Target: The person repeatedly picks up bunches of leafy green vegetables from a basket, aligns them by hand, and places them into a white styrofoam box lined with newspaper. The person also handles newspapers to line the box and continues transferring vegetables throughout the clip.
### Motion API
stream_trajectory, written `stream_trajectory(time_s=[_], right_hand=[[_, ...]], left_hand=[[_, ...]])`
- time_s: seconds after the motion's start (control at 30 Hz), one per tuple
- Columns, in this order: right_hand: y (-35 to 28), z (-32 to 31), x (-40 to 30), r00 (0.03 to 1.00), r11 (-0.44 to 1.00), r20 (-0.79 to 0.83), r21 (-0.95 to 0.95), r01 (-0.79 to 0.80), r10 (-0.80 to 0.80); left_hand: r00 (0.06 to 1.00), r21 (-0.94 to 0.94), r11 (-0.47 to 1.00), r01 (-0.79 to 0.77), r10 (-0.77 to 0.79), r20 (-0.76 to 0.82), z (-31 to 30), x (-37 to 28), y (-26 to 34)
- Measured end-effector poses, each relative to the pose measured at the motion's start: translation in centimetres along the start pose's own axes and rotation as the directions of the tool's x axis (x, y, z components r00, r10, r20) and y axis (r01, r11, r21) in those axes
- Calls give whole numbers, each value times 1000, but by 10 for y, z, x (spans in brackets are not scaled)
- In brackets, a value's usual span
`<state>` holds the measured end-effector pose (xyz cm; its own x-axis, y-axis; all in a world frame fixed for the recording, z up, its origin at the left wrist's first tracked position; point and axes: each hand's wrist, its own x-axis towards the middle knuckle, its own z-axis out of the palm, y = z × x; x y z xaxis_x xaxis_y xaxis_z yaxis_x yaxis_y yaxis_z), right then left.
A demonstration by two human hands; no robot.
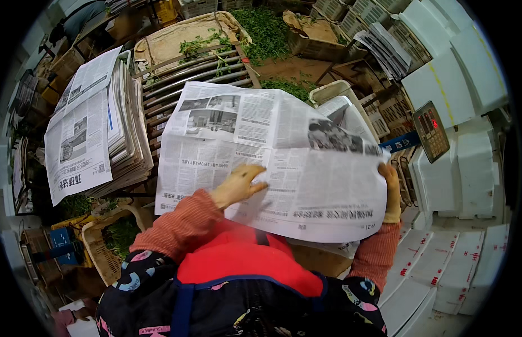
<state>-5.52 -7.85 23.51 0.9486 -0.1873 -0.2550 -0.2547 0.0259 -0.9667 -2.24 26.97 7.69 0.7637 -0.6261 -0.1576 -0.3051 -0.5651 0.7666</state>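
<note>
A wide newspaper sheet is spread before me, with print and photos on its upper face. My left hand is over the sheet's middle, thumb apart from the fingers and nothing in its grasp; whether it presses on the paper I cannot tell. At the right edge of the sheet, my right hand grips the paper, its fingers partly hidden. Below that edge, some clear plastic shows. Left of the sheet stands a thick stack of newspapers, its top sheet hanging over the side.
Metal rollers run behind the sheet. Leafy greens lie farther back. A plastic crate holds more newspaper, near a digital scale display. White foam boxes line the right. A basket of greens sits at lower left.
</note>
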Motion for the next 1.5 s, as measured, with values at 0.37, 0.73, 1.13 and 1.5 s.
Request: stream_trajectory(time_s=[0.37,0.73,1.13,1.5], right_hand=[[-25,272,108,796,985,583,144,96,-163],[79,126,168,955,969,218,-92,228,-203],[175,181,231,985,648,14,-751,125,-174],[179,143,208,986,952,134,-301,-58,103]], left_hand=[[992,-21,994,107,-108,-58,71,-53,24],[682,-874,462,-154,-590,-432,16,-149,10],[596,-790,607,-91,-603,-531,-5,-186,34],[426,-739,514,-436,-605,-673,-49,-203,21]])
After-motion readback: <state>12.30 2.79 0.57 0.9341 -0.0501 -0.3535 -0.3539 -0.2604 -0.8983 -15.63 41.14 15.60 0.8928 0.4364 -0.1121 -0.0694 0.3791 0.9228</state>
